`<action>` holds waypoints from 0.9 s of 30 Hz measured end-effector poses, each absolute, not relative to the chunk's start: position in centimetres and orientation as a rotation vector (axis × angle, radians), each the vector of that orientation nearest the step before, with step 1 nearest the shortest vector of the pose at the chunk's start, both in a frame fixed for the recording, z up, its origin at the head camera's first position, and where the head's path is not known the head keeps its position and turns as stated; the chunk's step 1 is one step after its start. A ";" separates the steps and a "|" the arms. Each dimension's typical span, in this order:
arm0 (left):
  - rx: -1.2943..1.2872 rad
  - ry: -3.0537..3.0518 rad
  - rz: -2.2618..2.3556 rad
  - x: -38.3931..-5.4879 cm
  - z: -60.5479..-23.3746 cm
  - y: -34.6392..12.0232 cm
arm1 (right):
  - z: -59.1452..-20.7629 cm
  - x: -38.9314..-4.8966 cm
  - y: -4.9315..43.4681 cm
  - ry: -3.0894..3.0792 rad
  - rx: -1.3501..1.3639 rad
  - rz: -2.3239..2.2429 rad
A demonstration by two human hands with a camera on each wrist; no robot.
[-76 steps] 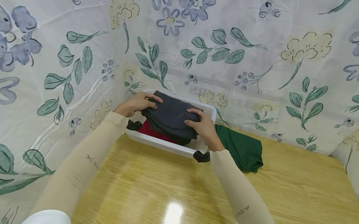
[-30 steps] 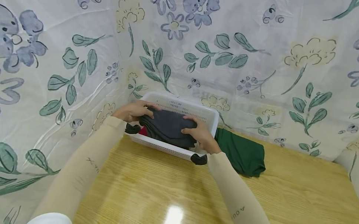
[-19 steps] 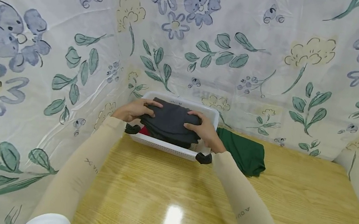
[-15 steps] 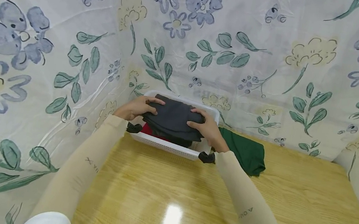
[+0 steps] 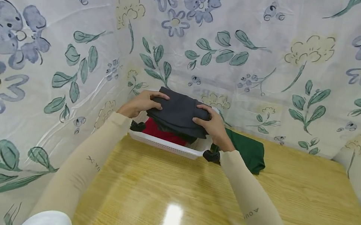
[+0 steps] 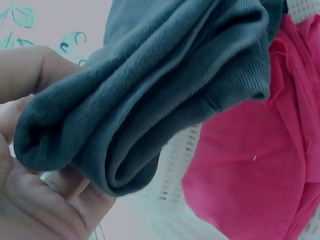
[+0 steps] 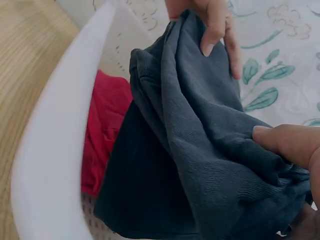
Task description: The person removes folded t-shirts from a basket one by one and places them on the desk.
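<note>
A folded dark grey garment with ribbed trim is held above the white perforated basket, tilted toward me. My left hand grips its left end, thumb on top and fingers beneath, as the left wrist view shows. The right end is pinched by my right hand, its thumb pressing on the upper layer. Inside the basket lies a red cloth, pink-looking in the left wrist view. A darker cloth hangs or lies below the grey one in the right wrist view.
A folded dark green cloth lies on the wooden table just right of the basket. Floral sheeting rises close behind the basket and along its left side. Black wrist cameras overlap the basket's front rim in the head view.
A second ago the grey garment sat low in the basket. Both hands have since raised it up and slightly rightward, and more of the red cloth shows.
</note>
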State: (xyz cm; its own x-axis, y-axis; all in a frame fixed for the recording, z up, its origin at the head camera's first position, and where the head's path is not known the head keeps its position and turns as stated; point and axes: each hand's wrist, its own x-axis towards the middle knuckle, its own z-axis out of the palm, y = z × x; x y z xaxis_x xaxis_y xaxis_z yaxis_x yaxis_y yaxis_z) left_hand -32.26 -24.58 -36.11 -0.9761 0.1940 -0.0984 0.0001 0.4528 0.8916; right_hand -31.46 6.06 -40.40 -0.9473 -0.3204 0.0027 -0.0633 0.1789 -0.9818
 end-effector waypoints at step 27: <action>0.092 2.556 1.334 -32.0 -37.8 -26.5 | -43.0 -31.8 2.4 2.250 -0.294 -1.630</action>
